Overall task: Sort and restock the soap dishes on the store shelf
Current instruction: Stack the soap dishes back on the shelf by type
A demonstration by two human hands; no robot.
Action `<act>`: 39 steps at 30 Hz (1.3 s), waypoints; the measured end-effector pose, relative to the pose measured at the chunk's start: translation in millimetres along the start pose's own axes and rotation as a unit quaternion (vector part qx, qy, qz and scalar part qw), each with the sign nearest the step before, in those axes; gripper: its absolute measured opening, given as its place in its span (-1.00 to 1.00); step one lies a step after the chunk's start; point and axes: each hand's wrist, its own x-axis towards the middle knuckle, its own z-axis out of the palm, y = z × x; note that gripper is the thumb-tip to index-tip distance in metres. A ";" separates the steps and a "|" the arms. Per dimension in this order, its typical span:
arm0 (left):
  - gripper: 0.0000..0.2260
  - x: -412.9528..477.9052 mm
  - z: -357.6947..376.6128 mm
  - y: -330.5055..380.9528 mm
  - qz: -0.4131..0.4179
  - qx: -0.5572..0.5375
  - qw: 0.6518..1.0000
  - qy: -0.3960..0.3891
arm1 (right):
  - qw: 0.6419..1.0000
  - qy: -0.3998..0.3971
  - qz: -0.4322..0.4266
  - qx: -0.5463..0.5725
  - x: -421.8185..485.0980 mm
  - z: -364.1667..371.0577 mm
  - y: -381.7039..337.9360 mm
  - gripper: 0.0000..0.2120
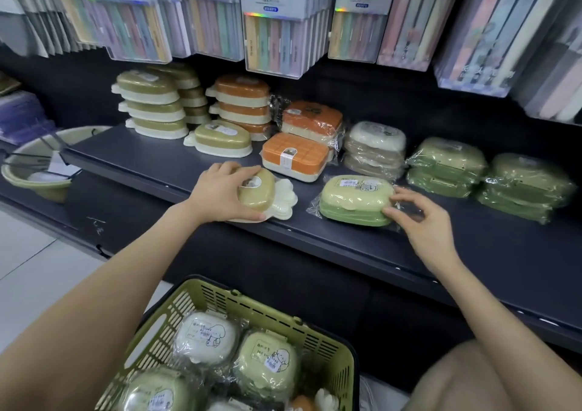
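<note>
The left hand (220, 191) curls over the olive soap dish (256, 195) at the front of the shelf (151, 158), gripping its lid, while the right hand (423, 221) pinches the near end of the wrapped green soap dish (354, 198) with thumb and fingertips. Sorting by colour looks to be the step in hand. Lift each dish clear rather than dragging it, since the film may snag, and set olive by the olive stack (151, 105) and green beside the green stacks (447, 165). More dishes wait in the basket (252, 303) below.
</note>
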 end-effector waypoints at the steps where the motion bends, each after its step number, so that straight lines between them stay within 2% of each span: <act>1: 0.05 2.2 1.5 2.1 0.010 0.010 1.000 -0.008 | 1.000 -0.010 -0.001 -0.013 -0.8 -2.2 4.6 -0.81; 4: 0.03 7.1 3.9 6.4 0.030 0.021 0.999 -0.028 | 0.996 -0.042 0.006 -0.075 -2.2 -9.0 15.0 -0.76; 6: 0.03 10.2 3.9 7.2 0.034 0.030 0.998 -0.031 | 0.981 -0.058 -0.004 -0.183 -1.7 -13.7 16.2 -0.74; 8: 0.04 11.5 2.4 9.2 0.038 0.048 0.997 -0.036 | 0.957 -0.048 -0.033 -0.285 0.1 -16.8 9.3 -0.64; 11: 0.04 9.6 -0.7 18.9 0.043 0.053 0.997 -0.041 | 0.935 -0.044 -0.082 -0.341 10.9 -10.9 -8.3 -0.43; 14: -0.03 9.3 0.4 32.9 0.061 0.032 0.998 -0.003 | 0.885 -0.158 -0.061 -0.434 28.9 6.6 -13.0 -0.18; 16: -0.10 10.0 3.2 43.0 0.081 0.014 0.996 0.038 | 0.857 -0.219 -0.044 -0.464 38.5 15.6 -8.8 -0.12; 17: -0.13 9.8 4.9 48.6 0.091 0.005 0.994 0.053 | 0.854 -0.237 -0.036 -0.461 41.5 17.1 -6.4 -0.11; 19: -0.21 9.0 9.0 59.6 0.113 -0.015 0.991 0.073 | 0.859 -0.247 -0.038 -0.446 43.7 14.6 -2.4 -0.13; 22: -0.42 8.7 17.4 77.7 0.163 -0.086 0.975 0.121 | 0.865 -0.217 -0.059 -0.449 34.5 -1.9 -0.2 -0.17; 25: -0.64 11.2 32.2 99.5 0.217 -0.153 0.945 0.192 | 0.903 -0.138 -0.058 -0.402 17.8 -37.8 6.6 -0.22; 27: -0.67 16.7 46.0 117.1 0.228 -0.153 0.944 0.184 | 0.924 -0.090 -0.040 -0.370 9.9 -68.1 13.8 -0.25; 32: -0.53 36.8 78.5 162.8 0.224 -0.119 0.963 0.093 | 0.918 -0.082 -0.017 -0.386 5.9 -119.8 29.1 -0.27; 36: -0.24 44.5 92.9 182.8 0.169 -0.023 0.985 0.001 | 0.928 -0.039 -0.049 -0.368 22.6 -138.7 25.1 -0.27; 39: -0.17 49.0 94.7 182.9 0.150 0.019 0.987 -0.046 | 0.925 -0.013 -0.078 -0.371 48.9 -142.4 16.5 -0.29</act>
